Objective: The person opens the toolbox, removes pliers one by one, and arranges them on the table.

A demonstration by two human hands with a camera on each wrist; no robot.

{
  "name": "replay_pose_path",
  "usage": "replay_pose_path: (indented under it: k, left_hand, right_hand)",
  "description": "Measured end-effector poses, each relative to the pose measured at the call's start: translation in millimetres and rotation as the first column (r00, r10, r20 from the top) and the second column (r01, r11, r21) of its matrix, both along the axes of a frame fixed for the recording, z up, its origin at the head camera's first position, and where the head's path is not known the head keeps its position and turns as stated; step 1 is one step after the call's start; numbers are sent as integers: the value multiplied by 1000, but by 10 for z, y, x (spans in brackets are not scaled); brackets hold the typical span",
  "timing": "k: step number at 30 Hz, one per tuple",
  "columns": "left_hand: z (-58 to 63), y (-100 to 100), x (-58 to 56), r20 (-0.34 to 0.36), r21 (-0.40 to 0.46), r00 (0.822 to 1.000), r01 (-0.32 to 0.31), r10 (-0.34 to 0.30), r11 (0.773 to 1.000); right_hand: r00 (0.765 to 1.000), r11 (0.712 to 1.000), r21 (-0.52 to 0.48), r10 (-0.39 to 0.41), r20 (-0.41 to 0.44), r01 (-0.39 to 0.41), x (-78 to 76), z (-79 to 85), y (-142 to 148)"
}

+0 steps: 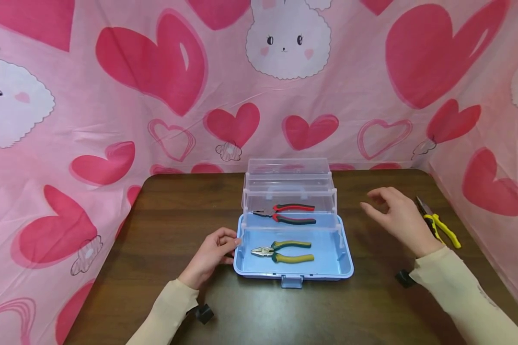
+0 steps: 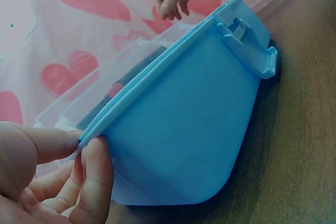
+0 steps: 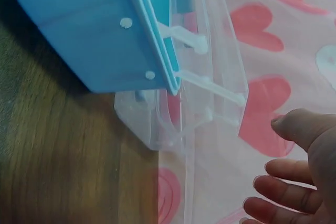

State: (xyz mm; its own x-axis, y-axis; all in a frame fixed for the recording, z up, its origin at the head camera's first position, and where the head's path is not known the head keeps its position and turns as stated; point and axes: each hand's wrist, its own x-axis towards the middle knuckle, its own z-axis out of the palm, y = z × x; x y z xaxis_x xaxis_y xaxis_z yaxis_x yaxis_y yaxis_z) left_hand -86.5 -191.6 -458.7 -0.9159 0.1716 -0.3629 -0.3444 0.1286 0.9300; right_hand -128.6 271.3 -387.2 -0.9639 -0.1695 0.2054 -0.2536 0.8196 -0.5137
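Note:
A light blue toolbox [image 1: 293,276] stands unfolded on the table, its clear trays [image 1: 290,183] raised toward the back. My left hand [image 1: 213,253] pinches the box's left rim between thumb and fingers, as the left wrist view shows up close. Inside the blue base lie combination pliers with green-yellow handles [image 1: 292,258]. Behind them, pliers with red and black handles [image 1: 295,221] rest in a clear tray. To the right of the box my right hand [image 1: 394,215] hovers with loosely bent fingers, holding nothing. Yellow-and-black pliers [image 1: 446,230] lie just beyond it, partly hidden by the hand.
The brown wooden table [image 1: 172,215] ends at a pink curtain [image 1: 177,62] with hearts and bunny faces, which hangs behind and on both sides. A latch [image 1: 292,281] juts from the box's front. A small black wrist device [image 1: 204,314] sits at the left cuff.

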Motion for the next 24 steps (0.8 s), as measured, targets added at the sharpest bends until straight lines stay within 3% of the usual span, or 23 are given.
replay_pose_path:
  k: [14,24]
  left_hand:
    - [-3,-7,18,-4,1,1000,4,-4,1000]
    - [5,-3,18,-7,6,1000,-1,1,1000]
  right_hand:
    - [994,993,-38,111,-15,-112,-29,67,-368]
    - [971,969,-58,237,-44,-239,-110,70,-615]
